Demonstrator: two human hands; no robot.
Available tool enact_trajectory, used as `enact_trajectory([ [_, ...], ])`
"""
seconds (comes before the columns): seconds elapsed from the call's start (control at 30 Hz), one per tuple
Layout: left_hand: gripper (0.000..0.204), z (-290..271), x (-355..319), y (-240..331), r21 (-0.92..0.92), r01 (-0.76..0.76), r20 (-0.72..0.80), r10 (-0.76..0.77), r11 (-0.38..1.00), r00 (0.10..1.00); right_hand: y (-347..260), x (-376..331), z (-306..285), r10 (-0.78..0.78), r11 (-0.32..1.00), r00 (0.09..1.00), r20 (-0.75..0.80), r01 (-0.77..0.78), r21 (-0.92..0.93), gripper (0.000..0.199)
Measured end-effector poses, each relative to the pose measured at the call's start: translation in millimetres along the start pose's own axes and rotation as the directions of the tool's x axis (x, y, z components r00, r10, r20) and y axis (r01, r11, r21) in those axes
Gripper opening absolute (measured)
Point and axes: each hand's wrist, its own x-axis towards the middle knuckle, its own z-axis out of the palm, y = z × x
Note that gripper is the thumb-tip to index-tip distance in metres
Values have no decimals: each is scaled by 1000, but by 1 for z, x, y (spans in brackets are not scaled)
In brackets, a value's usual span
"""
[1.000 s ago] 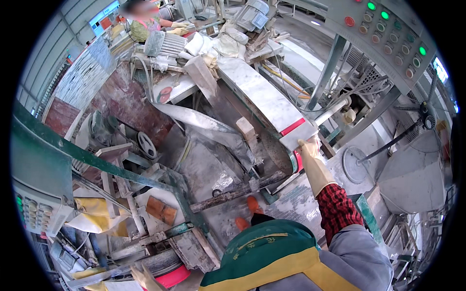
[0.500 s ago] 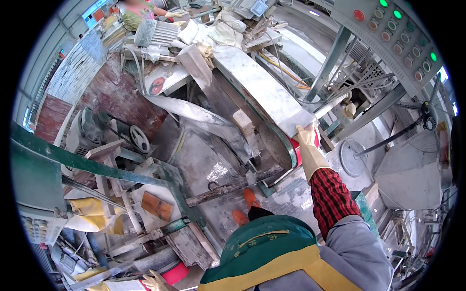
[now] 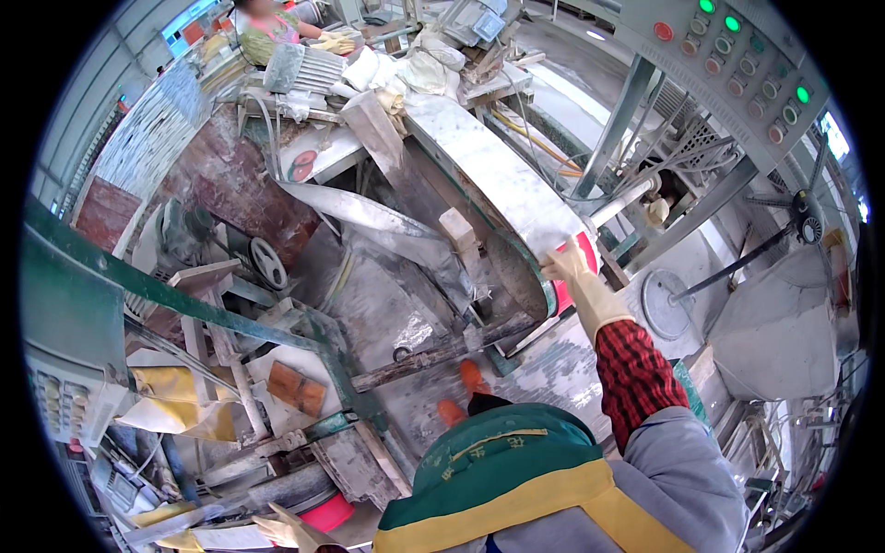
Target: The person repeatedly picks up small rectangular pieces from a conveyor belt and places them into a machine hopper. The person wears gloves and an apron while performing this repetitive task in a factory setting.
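Observation:
My right hand (image 3: pixel 573 274), in a cream glove with a red checked sleeve behind it, reaches up and grips the lower end of a long dust-covered saw guard (image 3: pixel 498 180), right at its red end cap (image 3: pixel 584 249). A small pale stone block (image 3: pixel 460 238) stands just left of the guard. My left hand (image 3: pixel 281 529), also gloved, shows at the bottom edge with its fingers spread, holding nothing, beside a pink round object (image 3: pixel 328 511). My green and yellow apron (image 3: pixel 516 479) fills the lower middle.
A grey control panel (image 3: pixel 737 55) with green and red buttons hangs at the upper right. A green beam (image 3: pixel 138 286) crosses the left side above a handwheel (image 3: pixel 267 263) and a brown stone slab (image 3: pixel 226 180). Another person (image 3: pixel 267 23) works at the far top.
The view has tipped downward a little. My right hand stays on the guard's red end. My left hand has come further into view at the bottom edge.

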Motion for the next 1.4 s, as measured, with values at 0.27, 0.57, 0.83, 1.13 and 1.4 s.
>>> enact_trajectory([
  [0.27,76,-12,52,-12,31,3,-85,-1,1000,996,80,-41,-26,-140,974,979,145,110,196,61],
  [0.57,62,-16,10,9,257,5,-178,43,966,983,200,-62,-72,86,918,991,101,-39,-394,55],
  [0.83,59,1,20,4,275,25,-175,24,961,984,179,-81,-14,193,926,928,318,-65,-372,53],
  [1.13,79,3,82,-69,-268,-30,-49,17,963,999,178,-69,3,103,863,884,455,148,-482,53],
  [1.4,57,50,44,-46,246,-167,-567,282,955,774,193,-74,-29,165,789,933,321,71,-611,53],
])
